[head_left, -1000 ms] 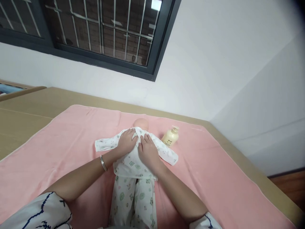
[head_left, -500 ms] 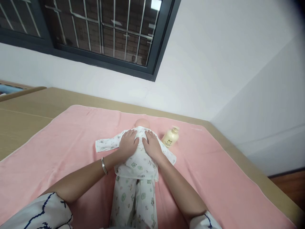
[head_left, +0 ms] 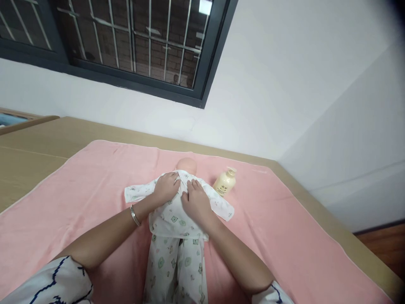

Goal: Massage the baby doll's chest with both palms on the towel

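Note:
A baby doll lies on its back with its rounded head [head_left: 186,165] at the far end. It wears a white printed top [head_left: 174,219] and matching trousers [head_left: 161,261]. My left hand [head_left: 166,187] rests on the left side of the chest, near the collar, fingers angled inward. On the other side of the chest lies my right hand [head_left: 198,202], its fingers extended and thumb apart. Between the hands the cloth shows small creases. The top's sleeves stretch out sideways. A pale yellow pump bottle [head_left: 225,182] leans beside the right sleeve.
A pink blanket [head_left: 275,236] lies beneath the doll, slightly wrinkled. It covers part of a wooden surface [head_left: 34,156]. Behind rises a white wall [head_left: 253,97] with a dark-framed, barred window [head_left: 202,95].
Both hands have shifted slightly on the chest, and the right has moved inward and down. The left hand's fingers are more bent. The cloth between them has creased. The view has shifted slightly.

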`<state>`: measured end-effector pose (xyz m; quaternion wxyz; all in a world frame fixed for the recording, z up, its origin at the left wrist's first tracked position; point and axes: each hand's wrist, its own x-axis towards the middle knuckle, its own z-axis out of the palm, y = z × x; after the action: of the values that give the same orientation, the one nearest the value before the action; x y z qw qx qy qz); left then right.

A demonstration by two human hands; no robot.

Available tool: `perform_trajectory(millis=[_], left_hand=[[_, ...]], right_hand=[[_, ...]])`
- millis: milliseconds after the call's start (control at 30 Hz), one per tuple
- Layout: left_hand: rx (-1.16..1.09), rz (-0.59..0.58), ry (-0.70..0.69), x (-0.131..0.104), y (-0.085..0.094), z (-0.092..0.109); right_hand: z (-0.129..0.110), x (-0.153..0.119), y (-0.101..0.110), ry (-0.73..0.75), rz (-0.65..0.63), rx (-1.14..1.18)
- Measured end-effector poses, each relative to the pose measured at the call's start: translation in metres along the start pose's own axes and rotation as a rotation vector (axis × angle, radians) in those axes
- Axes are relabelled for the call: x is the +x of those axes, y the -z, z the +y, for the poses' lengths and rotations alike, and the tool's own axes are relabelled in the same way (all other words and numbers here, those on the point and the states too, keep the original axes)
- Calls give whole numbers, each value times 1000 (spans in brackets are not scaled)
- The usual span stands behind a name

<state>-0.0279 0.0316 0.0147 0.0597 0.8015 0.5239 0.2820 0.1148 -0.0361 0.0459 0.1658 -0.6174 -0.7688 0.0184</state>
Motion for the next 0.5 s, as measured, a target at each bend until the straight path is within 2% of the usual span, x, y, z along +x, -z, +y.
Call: perform_trajectory(millis=[133,233,367,500], left_hand=[[13,54,-5,-2,-2,2],[55,116,-35,-17,-8,16],[70,144,-120,-34,-11,32],[51,98,-110,-22,-3,24]], right_hand=[[-2,-4,-2,18,22,32],[13,8,4,13,14,120],[34,27,12,-22,-61,188],[28,22,10,-17,-70,133]])
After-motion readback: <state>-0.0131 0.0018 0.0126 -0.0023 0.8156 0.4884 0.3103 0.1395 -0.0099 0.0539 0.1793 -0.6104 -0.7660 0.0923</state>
